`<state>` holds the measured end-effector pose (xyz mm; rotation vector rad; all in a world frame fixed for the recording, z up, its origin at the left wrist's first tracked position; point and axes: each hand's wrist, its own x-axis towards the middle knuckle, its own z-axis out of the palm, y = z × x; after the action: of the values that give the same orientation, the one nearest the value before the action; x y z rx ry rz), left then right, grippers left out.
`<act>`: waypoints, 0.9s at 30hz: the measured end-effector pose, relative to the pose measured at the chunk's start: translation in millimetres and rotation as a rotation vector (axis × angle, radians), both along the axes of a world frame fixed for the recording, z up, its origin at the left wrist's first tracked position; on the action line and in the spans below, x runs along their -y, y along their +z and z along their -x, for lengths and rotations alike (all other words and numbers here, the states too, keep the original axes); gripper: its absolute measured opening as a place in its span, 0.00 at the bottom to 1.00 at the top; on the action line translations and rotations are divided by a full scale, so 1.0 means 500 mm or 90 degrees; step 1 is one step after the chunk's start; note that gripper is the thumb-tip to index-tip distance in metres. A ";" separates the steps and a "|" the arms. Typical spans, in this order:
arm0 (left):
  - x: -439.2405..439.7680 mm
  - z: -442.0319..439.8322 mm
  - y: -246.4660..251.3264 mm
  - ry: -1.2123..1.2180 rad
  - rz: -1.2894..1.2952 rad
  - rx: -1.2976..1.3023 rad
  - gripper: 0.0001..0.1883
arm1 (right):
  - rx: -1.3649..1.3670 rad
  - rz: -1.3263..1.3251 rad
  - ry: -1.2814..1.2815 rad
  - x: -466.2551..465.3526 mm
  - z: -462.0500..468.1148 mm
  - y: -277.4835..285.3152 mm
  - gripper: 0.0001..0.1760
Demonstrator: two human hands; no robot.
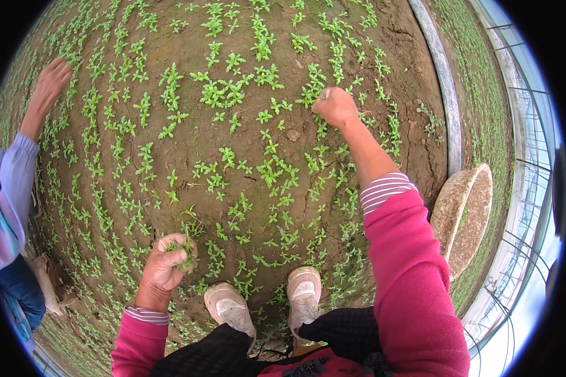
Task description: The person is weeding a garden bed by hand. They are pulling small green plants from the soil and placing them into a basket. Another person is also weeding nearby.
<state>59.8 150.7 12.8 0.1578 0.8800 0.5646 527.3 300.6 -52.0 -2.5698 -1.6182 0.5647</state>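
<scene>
Rows of small green seedlings (221,93) grow in brown soil (245,136). My left hand (167,261), low and left of my shoes, is closed round a small bunch of pulled seedlings (184,249), whose stems and leaves stick out past the fingers. Farther forward and to the right, my right hand (335,107) reaches down to the soil beside a clump of seedlings (312,85). Its fingertips are pinched together at the leaves; whether a stem is between them is hidden.
At the right, a dirt-crusted basin (453,217) leans on its side near a long grey pipe (445,85). A co-worker's hand (52,82) is over the plants at the far left. My shoes (304,292) stand among seedlings. Greenhouse framing (523,188) curves along the right.
</scene>
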 end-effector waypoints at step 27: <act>0.002 0.004 -0.005 -0.018 0.030 -0.031 0.14 | -0.018 0.040 -0.188 -0.062 0.016 0.021 0.22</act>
<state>57.8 150.0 10.3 0.1413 0.9368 0.5143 519.3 331.4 -41.4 -2.7591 -1.1964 0.6305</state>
